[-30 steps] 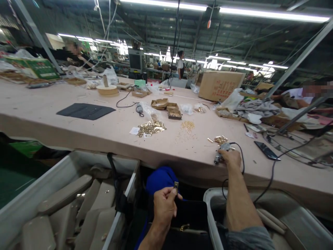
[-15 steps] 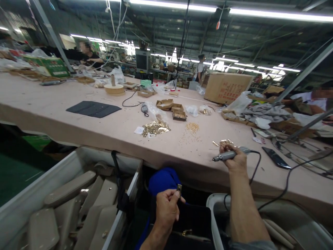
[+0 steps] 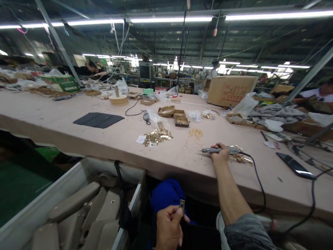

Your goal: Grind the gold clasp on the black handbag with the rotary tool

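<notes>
My left hand [image 3: 168, 227] is low, below the table's front edge, pinching a small brass metal fitting [image 3: 182, 204] upright between thumb and fingers. My right hand [image 3: 220, 155] reaches onto the pink table [image 3: 78, 139] and grips a grey corded electric screwdriver [image 3: 221, 150], held level with its tip pointing left. Right beside that hand lies a small pile of brass fittings [image 3: 238, 158]. Further left on the table lie a heap of gold screws [image 3: 195, 133] and a bigger pile of brass plates [image 3: 156, 136].
Small cardboard trays [image 3: 173, 114] and plastic bags sit mid-table, with a black mat [image 3: 98, 119] to the left, a large carton [image 3: 230, 90] behind and a phone [image 3: 296, 166] at right. A grey bin of beige padded pieces [image 3: 73, 208] stands below left. Other people work at far sides.
My right hand lifted the screwdriver off the table and turned it level, tip to the left, moving forward. My left hand stayed low with the fitting. The camera tilted up.
</notes>
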Demonstrator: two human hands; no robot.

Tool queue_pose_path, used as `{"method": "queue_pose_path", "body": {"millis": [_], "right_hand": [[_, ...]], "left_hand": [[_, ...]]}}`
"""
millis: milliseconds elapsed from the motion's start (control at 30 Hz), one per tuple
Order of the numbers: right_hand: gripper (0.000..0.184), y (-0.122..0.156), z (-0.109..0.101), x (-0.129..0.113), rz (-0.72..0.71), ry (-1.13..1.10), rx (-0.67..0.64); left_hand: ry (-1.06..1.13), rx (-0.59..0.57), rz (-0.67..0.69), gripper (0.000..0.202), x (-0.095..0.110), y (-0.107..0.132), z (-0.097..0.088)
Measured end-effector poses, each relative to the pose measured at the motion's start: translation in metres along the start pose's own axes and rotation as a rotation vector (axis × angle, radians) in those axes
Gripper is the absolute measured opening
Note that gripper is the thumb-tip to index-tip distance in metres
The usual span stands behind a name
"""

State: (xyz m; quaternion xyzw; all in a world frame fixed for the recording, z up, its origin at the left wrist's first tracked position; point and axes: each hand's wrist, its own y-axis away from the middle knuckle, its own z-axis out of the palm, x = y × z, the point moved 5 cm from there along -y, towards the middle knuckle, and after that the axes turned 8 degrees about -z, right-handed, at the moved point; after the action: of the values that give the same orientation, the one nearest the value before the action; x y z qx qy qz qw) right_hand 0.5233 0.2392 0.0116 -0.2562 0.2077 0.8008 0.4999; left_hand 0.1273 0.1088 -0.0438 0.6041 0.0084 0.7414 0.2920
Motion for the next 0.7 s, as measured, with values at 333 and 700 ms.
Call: {"method": "queue_pose_path", "body": {"millis": [333, 700], "right_hand": [[0.023, -0.01, 0.0, 0.019, -0.101, 0.028, 0.133], [0.033, -0.009, 0.007, 0.027, -0.117, 0.07, 0.125]], "left_hand": [[0.055, 0.069, -0.037, 0.071, -0.006, -0.005, 0.004], [-0.061, 0.053, -0.059, 0.061, -0.003, -0.005, 0.005]]}}
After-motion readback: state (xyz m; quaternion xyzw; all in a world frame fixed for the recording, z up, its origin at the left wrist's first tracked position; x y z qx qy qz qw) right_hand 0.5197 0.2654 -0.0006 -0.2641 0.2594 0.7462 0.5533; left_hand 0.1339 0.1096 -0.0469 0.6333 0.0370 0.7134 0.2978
